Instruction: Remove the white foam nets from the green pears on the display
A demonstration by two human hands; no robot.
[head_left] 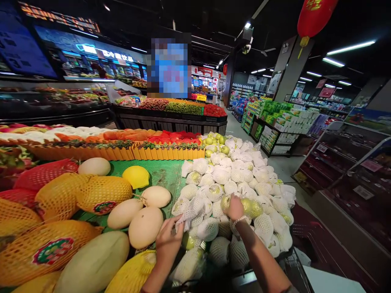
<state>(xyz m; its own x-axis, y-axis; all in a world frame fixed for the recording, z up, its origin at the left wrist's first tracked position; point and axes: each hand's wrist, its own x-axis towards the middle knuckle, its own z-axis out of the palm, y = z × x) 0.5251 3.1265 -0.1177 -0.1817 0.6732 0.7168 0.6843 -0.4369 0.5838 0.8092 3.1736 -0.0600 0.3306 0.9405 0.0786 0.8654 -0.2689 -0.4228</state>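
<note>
A heap of green pears in white foam nets (241,183) fills the right part of a produce stand. My left hand (168,237) is closed on an empty white foam net (187,213) at the heap's near left edge. My right hand (235,207) reaches further in and grips a bare green pear (226,201). Next to it lie two other unwrapped pears (252,207).
Pale round melons (146,226) and netted yellow melons (100,193) lie on green matting (165,175) to the left. Orange crates with more fruit (122,152) run behind. An aisle with shelves (275,122) opens at right. A red basket (308,236) sits below the stand's right edge.
</note>
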